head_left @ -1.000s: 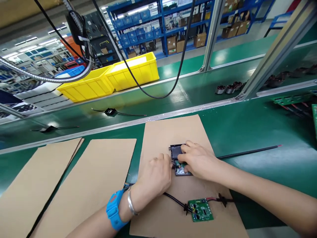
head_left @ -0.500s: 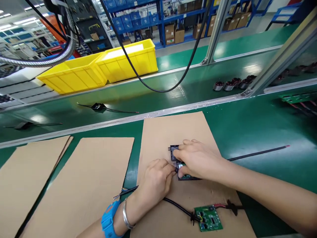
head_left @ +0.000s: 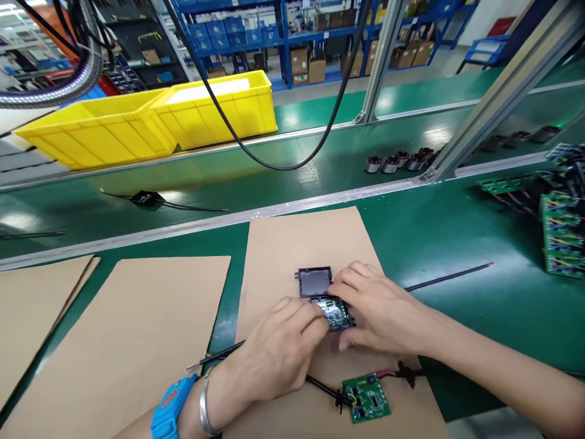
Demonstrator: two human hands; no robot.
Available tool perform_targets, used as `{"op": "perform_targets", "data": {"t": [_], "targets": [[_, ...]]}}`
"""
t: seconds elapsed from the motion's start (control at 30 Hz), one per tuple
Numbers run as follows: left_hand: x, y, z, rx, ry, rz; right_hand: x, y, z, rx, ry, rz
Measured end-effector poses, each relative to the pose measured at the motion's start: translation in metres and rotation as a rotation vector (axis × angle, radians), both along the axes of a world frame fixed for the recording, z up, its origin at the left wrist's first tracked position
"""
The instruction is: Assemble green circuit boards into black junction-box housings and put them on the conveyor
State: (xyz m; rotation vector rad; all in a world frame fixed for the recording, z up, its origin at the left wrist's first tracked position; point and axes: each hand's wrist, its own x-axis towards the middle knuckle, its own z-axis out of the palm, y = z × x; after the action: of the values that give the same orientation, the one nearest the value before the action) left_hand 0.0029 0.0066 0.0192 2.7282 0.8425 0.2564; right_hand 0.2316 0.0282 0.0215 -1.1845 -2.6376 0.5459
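An unfolded black plastic case (head_left: 315, 282) lies on a cardboard sheet (head_left: 301, 238), its bare half farther from me. In the near half sits a green circuit board (head_left: 337, 312). My left hand (head_left: 286, 344) is closed at the left end of this half, fingertips partly hidden. My right hand (head_left: 379, 305) is open around the right end. Its fingers touch near the seam between the halves, and its thumb is spread below the near edge. Closer to me lies a loose green circuit board (head_left: 366, 397) with a black cable (head_left: 320, 385) running under my left hand.
More cardboard sheets (head_left: 150, 317) lie to the left. A wired black module (head_left: 147, 199) and metal cylinders (head_left: 390, 164) rest beyond the metal rail. Yellow bins (head_left: 219, 113) stand farther back, behind a hanging black cable (head_left: 292, 168). Stacked circuit boards (head_left: 564, 235) are at right.
My right hand has lifted off the case's halves and shifted to its right end, uncovering the bare half and the board. My left hand stays at the left end. The view has turned slightly right.
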Motion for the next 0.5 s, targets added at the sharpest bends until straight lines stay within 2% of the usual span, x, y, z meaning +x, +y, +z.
{"op": "perform_targets", "data": {"t": [0.07, 0.13, 0.27, 0.5], "targets": [[0.004, 0.002, -0.004, -0.013, -0.024, -0.133, 0.004, -0.007, -0.005, -0.022, -0.018, -0.003], [0.007, 0.007, -0.011, 0.009, -0.027, -0.186, 0.004, -0.009, -0.009, -0.056, -0.018, -0.008], [0.006, 0.017, -0.021, 0.039, -0.001, -0.249, 0.001, -0.005, -0.007, -0.109, -0.019, -0.022], [0.005, 0.025, -0.023, -0.008, -0.032, -0.295, -0.003, 0.0, -0.002, -0.135, -0.039, -0.009]]}}
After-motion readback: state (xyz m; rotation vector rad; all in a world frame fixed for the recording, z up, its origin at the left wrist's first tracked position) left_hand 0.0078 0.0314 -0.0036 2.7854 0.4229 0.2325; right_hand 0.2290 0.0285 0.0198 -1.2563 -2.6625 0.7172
